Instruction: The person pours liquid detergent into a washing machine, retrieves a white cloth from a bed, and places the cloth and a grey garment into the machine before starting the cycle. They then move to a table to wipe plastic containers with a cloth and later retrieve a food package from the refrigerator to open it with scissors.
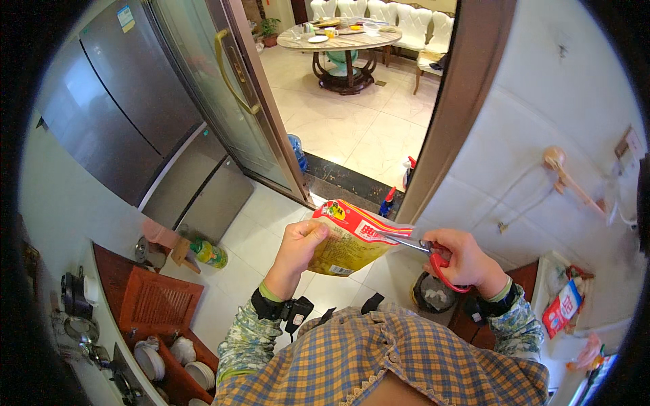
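A printed plastic food packet (345, 251) with a red top band is held up in front of my body. My left hand (299, 248) pinches its left side, thumb on the printed face. In my right hand (462, 256) is a pair of scissors (444, 269) with red handles, my fingers around the loops. The metal blades reach left across the upper right part of the packet, over the red band. Whether the blades have cut into the plastic, I cannot tell.
A sliding glass door (228, 91) stands partly open ahead, onto a room with a round table (340, 43). Left are a grey refrigerator (127, 91), a green-labelled bottle (210, 254) and an open cabinet door (160, 299). A lined bin (434, 294) stands below my right hand.
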Demonstrator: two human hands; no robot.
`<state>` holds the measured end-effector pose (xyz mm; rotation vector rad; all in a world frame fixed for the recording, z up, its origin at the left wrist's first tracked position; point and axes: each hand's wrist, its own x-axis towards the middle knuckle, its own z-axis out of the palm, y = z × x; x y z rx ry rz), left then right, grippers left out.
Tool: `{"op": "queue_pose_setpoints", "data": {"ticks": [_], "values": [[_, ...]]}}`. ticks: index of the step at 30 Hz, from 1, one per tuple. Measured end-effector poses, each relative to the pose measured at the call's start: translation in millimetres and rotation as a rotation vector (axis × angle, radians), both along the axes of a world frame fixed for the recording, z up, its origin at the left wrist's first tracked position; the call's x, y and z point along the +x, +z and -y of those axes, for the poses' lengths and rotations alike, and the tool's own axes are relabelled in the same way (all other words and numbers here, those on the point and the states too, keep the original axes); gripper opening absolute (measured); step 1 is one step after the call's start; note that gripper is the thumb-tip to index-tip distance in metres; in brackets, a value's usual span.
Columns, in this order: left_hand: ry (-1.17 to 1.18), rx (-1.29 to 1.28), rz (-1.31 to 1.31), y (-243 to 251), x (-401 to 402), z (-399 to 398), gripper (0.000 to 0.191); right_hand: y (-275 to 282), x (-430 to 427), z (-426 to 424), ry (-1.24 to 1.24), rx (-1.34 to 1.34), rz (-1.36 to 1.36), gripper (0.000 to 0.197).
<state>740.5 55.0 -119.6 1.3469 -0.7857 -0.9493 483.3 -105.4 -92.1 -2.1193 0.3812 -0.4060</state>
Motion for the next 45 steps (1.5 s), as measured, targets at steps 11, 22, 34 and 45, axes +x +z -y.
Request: {"op": "queue_pose_setpoints", "data": {"ticks": [11,22,34,45], "values": [[0.042,-0.031,-0.048,-5,5,5,0.016,1,14,-3,-0.019,-0.088,0.077,0.038],[-0.084,-0.043,0.167,9,-1,17,0.016,-10,-4,-2,-0.1,-0.112,0.031,0.03],[-0.077,-0.023,0.146,8,2,26,0.02,-5,9,-5,-0.154,-0.086,0.103,0.04],[0.004,-0.023,0.097,1,5,17,0.019,-17,8,-4,-0.162,-0.287,0.137,0.035]]}}
